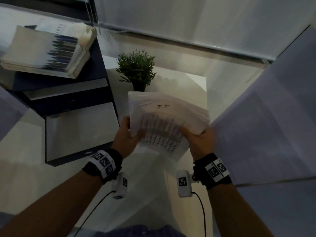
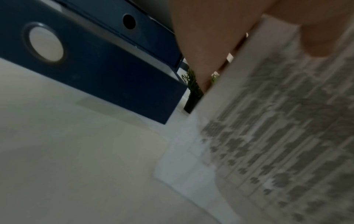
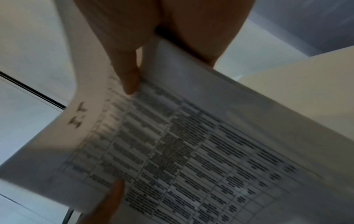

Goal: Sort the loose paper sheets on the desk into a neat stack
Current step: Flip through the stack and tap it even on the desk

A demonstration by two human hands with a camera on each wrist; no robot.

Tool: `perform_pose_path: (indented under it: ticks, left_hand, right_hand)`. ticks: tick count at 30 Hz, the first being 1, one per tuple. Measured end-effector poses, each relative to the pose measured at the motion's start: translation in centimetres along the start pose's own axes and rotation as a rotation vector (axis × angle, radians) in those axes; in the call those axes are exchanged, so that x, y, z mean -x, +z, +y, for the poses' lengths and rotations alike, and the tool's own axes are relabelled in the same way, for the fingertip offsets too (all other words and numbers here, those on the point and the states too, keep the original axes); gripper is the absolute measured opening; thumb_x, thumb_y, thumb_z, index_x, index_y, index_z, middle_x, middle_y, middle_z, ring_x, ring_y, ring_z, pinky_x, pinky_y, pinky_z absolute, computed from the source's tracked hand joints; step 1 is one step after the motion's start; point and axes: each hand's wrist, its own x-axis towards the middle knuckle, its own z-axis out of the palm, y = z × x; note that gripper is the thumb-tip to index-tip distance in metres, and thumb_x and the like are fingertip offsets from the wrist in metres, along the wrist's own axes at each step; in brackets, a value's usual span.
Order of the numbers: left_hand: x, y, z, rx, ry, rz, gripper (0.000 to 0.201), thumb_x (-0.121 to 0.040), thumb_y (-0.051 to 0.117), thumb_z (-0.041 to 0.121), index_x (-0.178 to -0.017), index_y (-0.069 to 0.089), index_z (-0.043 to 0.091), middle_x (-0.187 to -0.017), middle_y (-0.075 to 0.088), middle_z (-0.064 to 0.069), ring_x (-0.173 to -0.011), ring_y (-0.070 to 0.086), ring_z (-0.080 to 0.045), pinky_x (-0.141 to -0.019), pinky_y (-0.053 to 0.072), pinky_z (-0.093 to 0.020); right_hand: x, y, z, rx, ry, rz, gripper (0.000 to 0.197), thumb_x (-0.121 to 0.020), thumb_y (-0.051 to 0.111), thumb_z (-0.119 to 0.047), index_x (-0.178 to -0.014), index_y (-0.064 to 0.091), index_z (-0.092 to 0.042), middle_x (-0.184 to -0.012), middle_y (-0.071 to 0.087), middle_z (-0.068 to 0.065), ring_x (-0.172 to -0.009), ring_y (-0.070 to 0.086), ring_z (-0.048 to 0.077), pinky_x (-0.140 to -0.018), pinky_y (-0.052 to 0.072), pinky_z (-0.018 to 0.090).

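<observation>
I hold a bundle of printed paper sheets (image 1: 168,115) up above the white desk (image 1: 30,178), the pages fanned and blurred. My left hand (image 1: 127,134) grips its lower left edge, with the thumb on top. At the lower right corner my right hand (image 1: 201,136) grips it the same way. In the left wrist view the sheets (image 2: 277,136) show a printed table, and my fingers (image 2: 206,45) lie behind them. In the right wrist view the sheets (image 3: 191,151) curve upward, and my fingers (image 3: 126,57) press on the table print.
A small potted plant (image 1: 136,69) stands just beyond the bundle. Dark blue file boxes (image 1: 73,103) sit at the left with a stack of books (image 1: 46,52) on top. A large pale sheet (image 1: 265,125) fills the right side. Another white sheet (image 1: 153,170) lies under my hands.
</observation>
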Motion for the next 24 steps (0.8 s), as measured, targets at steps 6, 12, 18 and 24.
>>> perform_pose_path:
  ticks: [6,12,18,24]
  left_hand:
    - [-0.9,-0.3,0.5,0.121,0.008,0.016,0.079,-0.080,0.063,0.062,-0.140,0.036,0.018,-0.134,0.056,-0.002,-0.122,0.058,-0.017,-0.100,0.050,-0.048]
    - [-1.4,-1.2,5.7,0.305,0.292,0.161,0.049,-0.080,0.057,0.065,-0.113,0.045,0.031,-0.105,0.061,0.015,-0.091,0.063,0.002,-0.076,0.053,-0.016]
    - [-3.8,-0.4,8.4,0.120,0.307,0.467,0.023,-0.097,0.052,0.022,-0.081,0.058,0.007,-0.069,0.051,0.005,-0.061,0.046,0.000,-0.058,0.037,-0.013]
    - [-3.8,-0.5,8.7,0.173,0.307,0.387,0.009,-0.083,0.057,0.030,-0.082,0.050,0.024,-0.078,0.049,0.005,-0.063,0.049,0.003,-0.055,0.040,-0.010]
  right_hand:
    - [0.3,0.5,-0.1,-0.036,0.024,-0.035,0.032,-0.078,0.076,-0.003,-0.109,0.068,-0.011,-0.098,0.072,-0.003,-0.086,0.071,0.005,-0.070,0.056,0.019]
    - [0.2,0.9,-4.9,-0.160,-0.170,0.069,0.040,-0.071,0.082,-0.026,-0.106,0.062,-0.020,-0.094,0.069,0.001,-0.080,0.068,0.003,-0.065,0.054,0.017]
    - [-0.6,2.0,-6.4,-0.098,-0.206,0.208,0.022,-0.094,0.049,-0.001,-0.103,0.064,-0.014,-0.071,0.071,-0.004,-0.066,0.064,0.005,-0.058,0.049,0.016]
    - [0.5,1.5,-5.3,-0.077,-0.158,0.060,0.058,-0.076,0.078,-0.005,-0.122,0.048,-0.024,-0.095,0.067,-0.001,-0.078,0.067,0.001,-0.065,0.054,0.017]
